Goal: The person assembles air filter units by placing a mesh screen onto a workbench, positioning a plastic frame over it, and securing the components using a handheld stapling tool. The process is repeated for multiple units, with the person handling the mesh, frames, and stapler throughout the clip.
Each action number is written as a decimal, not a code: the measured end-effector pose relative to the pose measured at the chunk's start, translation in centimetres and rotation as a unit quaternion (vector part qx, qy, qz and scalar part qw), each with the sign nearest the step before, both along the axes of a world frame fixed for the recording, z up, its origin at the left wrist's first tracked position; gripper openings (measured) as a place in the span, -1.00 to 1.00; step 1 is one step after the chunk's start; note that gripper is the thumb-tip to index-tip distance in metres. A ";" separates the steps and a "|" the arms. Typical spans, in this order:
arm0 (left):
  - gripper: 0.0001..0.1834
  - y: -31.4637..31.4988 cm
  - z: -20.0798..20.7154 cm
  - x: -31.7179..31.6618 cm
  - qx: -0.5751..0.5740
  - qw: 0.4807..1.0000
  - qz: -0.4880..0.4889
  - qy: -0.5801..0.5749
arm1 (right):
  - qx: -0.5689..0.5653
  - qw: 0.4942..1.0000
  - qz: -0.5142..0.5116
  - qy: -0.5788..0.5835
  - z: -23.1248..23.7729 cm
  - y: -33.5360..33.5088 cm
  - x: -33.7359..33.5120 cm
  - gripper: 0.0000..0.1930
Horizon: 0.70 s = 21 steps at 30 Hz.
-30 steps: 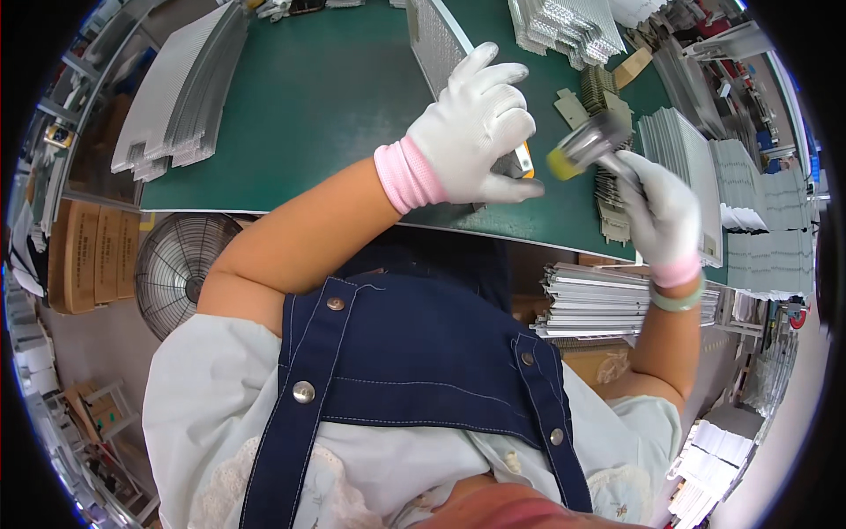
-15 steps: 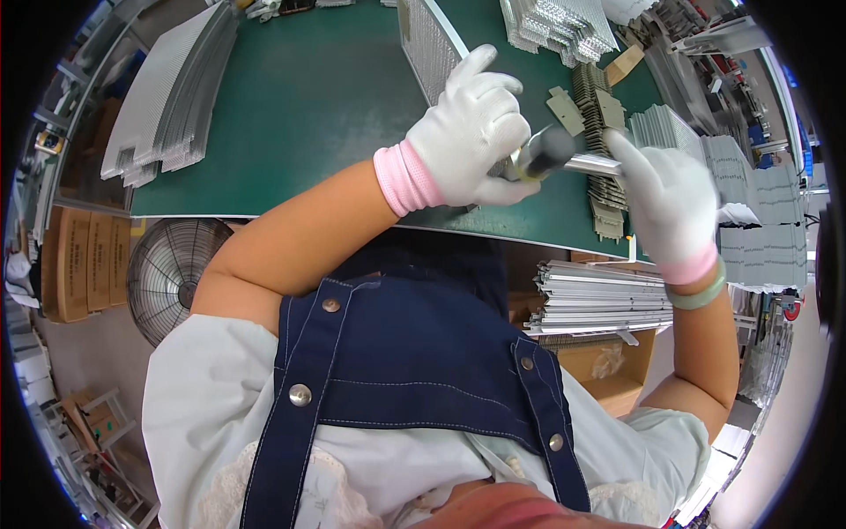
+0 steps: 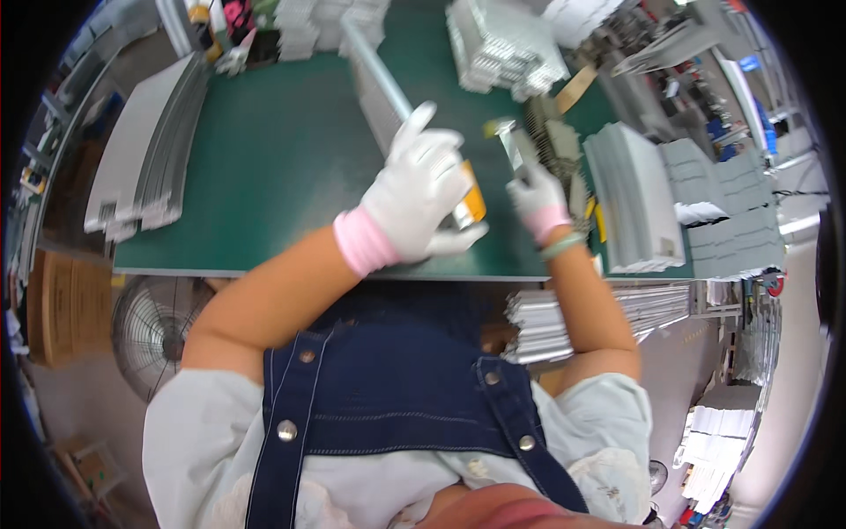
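My left hand point(image 3: 421, 189), in a white glove with a pink cuff, is closed around the near end of a thin grey panel point(image 3: 381, 93) with a pale metal edge; the panel stands on its edge and points away from me. Between thumb and fingers shows an orange piece point(image 3: 474, 192) with a metallic end; its kind I cannot make out. My right hand point(image 3: 539, 198), gloved alike, grips the metal handle of a hammer point(image 3: 507, 139). Its small head, yellowish at one end, is blurred and raised apart from the panel.
Grey metal panels are stacked at the left point(image 3: 145, 145), and more silver stacks point(image 3: 507, 48) stand at the back. A row of khaki plates point(image 3: 555, 141) lies right of the hammer, beside a white panel stack point(image 3: 630, 198). A green table point(image 3: 273, 176) lies under everything; a floor fan point(image 3: 163, 331) stands below its left side.
My right hand has drawn the hammer back from beside my left hand, and the hammer head now points away from me. My view has shifted, and the orange piece has come into sight.
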<state>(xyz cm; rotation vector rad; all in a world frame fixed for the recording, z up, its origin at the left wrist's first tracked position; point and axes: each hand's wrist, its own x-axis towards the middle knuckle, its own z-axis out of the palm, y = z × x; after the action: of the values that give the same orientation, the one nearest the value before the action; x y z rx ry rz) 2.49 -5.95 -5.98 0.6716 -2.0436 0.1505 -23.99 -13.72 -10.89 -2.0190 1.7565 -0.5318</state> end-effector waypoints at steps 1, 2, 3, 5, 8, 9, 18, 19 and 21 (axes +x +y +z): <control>-0.55 0.1 0.3 0.1 0.005 1.000 0.001 -0.006 | -0.050 0.997 0.004 -0.065 -4.6 -2.3 -1.2 -0.58; -0.57 0.2 0.6 0.3 0.017 1.000 0.003 -0.024 | -0.031 0.992 0.039 -0.116 -6.0 -3.2 -1.2 -0.61; -0.58 0.4 0.9 0.6 0.033 0.998 0.009 -0.044 | -0.038 0.994 0.038 -0.099 -6.3 -4.2 -1.7 -0.66; -0.57 0.5 0.9 0.7 0.033 0.999 -0.003 -0.030 | -0.190 0.979 -0.017 -0.066 -1.5 -6.5 -3.5 -0.70; -0.53 0.2 0.6 0.1 0.024 1.000 -0.015 -0.011 | -0.376 0.871 -0.206 -0.240 11.8 -9.4 -6.6 -0.53; -0.53 0.1 0.7 0.0 0.025 1.000 -0.010 -0.015 | -0.380 0.828 -0.094 -0.401 16.8 -9.8 -6.1 -0.53; -0.51 -0.4 1.2 -1.5 0.038 0.998 -0.031 -0.026 | -0.276 0.850 0.086 -0.440 36.2 -8.6 -3.4 -0.74; -0.52 -0.6 1.3 -1.9 0.031 0.999 -0.034 -0.027 | -0.238 0.852 0.106 -0.454 37.1 -8.7 -4.5 -0.77; -0.54 -0.9 1.1 -2.0 0.026 0.999 -0.030 -0.034 | -0.154 0.793 0.178 -0.562 36.1 -4.0 0.8 -0.89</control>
<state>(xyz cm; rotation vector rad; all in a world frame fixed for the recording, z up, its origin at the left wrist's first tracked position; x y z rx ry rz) 0.51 -6.87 -4.83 0.6429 -2.1371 0.0868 -23.15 -17.72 25.17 -1.5166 0.5616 -1.5379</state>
